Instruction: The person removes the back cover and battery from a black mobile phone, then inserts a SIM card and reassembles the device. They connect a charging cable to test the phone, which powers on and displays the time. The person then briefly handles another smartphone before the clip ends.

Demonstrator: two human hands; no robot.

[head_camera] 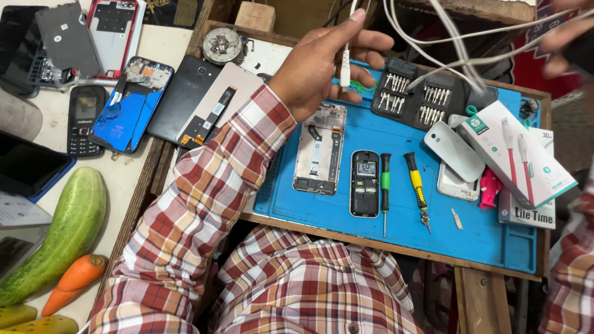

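over blue mat [396, 204], left hand [318, 68] fingers pinch white cable [345, 68]; right hand [566, 34] blurred, perhaps holding it.

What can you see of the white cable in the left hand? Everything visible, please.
The white cable is thin and round, plastic-looking, ending in a small white plug that hangs downward in front of the palm. The left hand pinches it between thumb and fingers, held up above the blue work mat. From the grip it runs up out of the top edge. Further white strands sweep right across the bit set, blurred; whether they are the same cable cannot be told. The plug's contact type is too small to tell.
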